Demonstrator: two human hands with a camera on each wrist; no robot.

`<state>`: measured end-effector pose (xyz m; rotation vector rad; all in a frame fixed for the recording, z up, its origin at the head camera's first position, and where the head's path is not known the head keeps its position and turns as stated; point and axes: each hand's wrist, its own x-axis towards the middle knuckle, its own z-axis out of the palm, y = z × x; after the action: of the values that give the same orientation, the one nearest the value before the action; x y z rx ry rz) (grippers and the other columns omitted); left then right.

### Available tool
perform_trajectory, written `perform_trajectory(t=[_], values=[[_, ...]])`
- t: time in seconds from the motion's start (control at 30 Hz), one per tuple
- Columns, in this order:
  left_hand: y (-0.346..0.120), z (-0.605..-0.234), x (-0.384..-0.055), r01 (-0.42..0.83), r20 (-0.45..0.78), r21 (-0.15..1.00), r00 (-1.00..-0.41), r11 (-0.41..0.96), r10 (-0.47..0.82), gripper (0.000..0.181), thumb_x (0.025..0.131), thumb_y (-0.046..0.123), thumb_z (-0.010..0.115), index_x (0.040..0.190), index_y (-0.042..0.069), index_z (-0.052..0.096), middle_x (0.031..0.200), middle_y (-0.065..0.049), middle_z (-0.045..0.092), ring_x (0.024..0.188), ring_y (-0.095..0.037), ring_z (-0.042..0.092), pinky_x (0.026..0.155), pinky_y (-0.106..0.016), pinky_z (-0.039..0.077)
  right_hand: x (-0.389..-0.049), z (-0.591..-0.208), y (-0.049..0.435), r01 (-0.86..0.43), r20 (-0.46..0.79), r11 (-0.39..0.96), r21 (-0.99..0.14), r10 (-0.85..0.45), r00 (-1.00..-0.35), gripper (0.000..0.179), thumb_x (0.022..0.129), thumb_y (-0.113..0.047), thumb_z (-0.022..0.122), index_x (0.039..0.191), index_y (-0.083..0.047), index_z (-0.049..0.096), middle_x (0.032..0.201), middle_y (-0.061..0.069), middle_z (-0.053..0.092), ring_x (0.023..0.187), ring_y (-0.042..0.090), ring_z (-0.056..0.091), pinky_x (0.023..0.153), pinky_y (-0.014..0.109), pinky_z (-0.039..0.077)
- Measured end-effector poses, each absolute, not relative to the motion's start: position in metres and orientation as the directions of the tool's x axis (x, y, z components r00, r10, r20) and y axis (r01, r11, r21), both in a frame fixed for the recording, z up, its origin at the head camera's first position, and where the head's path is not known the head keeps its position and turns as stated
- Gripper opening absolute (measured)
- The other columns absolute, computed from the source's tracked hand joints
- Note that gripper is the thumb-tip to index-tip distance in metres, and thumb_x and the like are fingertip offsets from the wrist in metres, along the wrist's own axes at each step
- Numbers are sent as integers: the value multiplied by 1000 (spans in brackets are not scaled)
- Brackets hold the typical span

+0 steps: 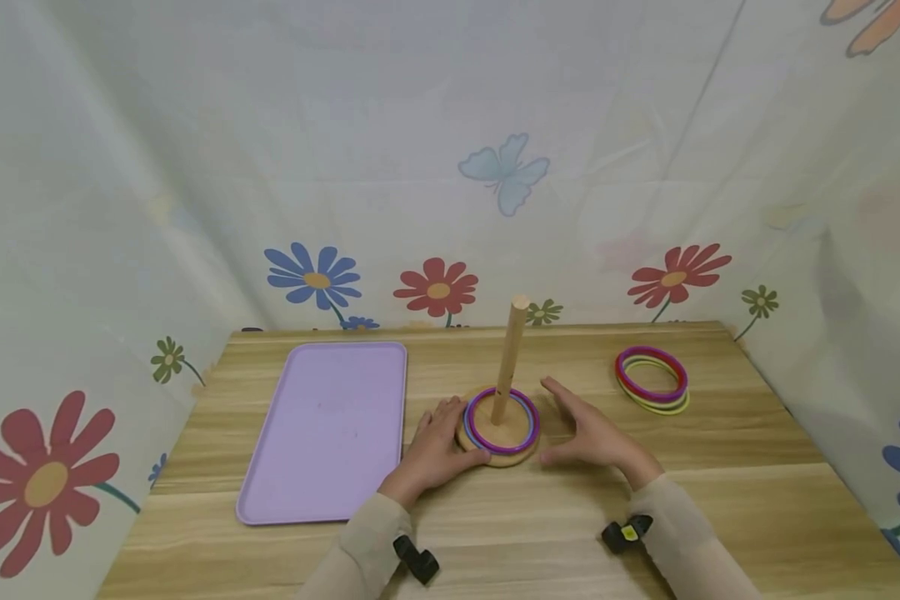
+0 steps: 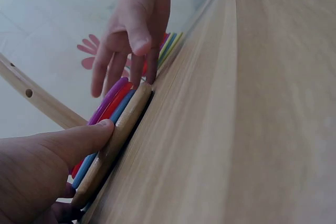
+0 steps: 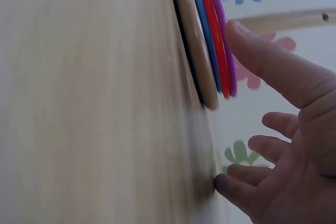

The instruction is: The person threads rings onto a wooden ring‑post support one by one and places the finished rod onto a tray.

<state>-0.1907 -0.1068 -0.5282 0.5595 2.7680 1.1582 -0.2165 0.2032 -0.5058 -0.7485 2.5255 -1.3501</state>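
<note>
A round wooden base (image 1: 486, 422) with an upright wooden peg (image 1: 509, 354) stands on the table. Round the peg's foot lie a purple ring (image 2: 108, 99), a red ring (image 2: 116, 104) and a blue ring (image 3: 206, 32), stacked flat. My left hand (image 1: 437, 450) grips the base's left side, its thumb (image 2: 89, 142) against the edge of base and rings while the other fingers curl along the far side. Just right of the base, my right hand (image 1: 594, 435) is held with fingers spread and thumb apart, holding nothing.
A lilac tray (image 1: 322, 429) lies on the left of the wooden table (image 1: 562, 533). At the back right is a second pile of rings, with a red ring (image 1: 619, 379) and a yellow ring (image 1: 663, 410) showing. A flowered cloth (image 1: 390, 200) hangs behind.
</note>
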Motion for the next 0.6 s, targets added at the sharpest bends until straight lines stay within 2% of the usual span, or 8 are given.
perform_trajectory(t=[0.2, 0.4, 0.53, 0.6], values=[[-107, -529, -190, 300, 60, 702, -929, 646, 366, 98, 89, 52, 81, 161, 0, 38, 168, -25, 32, 159, -41, 21, 129, -60, 9, -214, -510, 224, -292, 100, 423, -858, -421, -902, 109, 82, -15, 93, 166, -2, 25, 172, 28, 17, 152, 58, 21, 120, 67, 25], [-107, -530, -190, 301, 64, 706, -928, 640, 366, 99, 89, 52, 82, 161, 0, 39, 168, -25, 32, 159, -41, 21, 129, -59, 9, -214, -508, 246, -256, 168, 384, -887, -249, -954, 96, 89, -4, 85, 165, -1, 28, 168, 31, 25, 151, 58, 26, 115, 69, 35], [-107, -529, -190, 301, 63, 705, -928, 642, 367, 99, 89, 52, 82, 161, 0, 38, 168, -24, 31, 159, -40, 21, 129, -59, 9, -213, -499, 260, -205, 169, 384, -900, -124, -978, 92, 91, -4, 83, 165, -1, 29, 165, 32, 32, 149, 53, 34, 114, 61, 41], [-107, -529, -190, 302, 63, 705, -928, 642, 367, 99, 89, 52, 82, 161, 0, 38, 168, -25, 32, 159, -40, 21, 129, -59, 10, -212, -496, 267, -188, 183, 396, -899, -50, -982, 88, 92, -6, 82, 164, 1, 31, 161, 32, 38, 147, 51, 40, 114, 46, 46]])
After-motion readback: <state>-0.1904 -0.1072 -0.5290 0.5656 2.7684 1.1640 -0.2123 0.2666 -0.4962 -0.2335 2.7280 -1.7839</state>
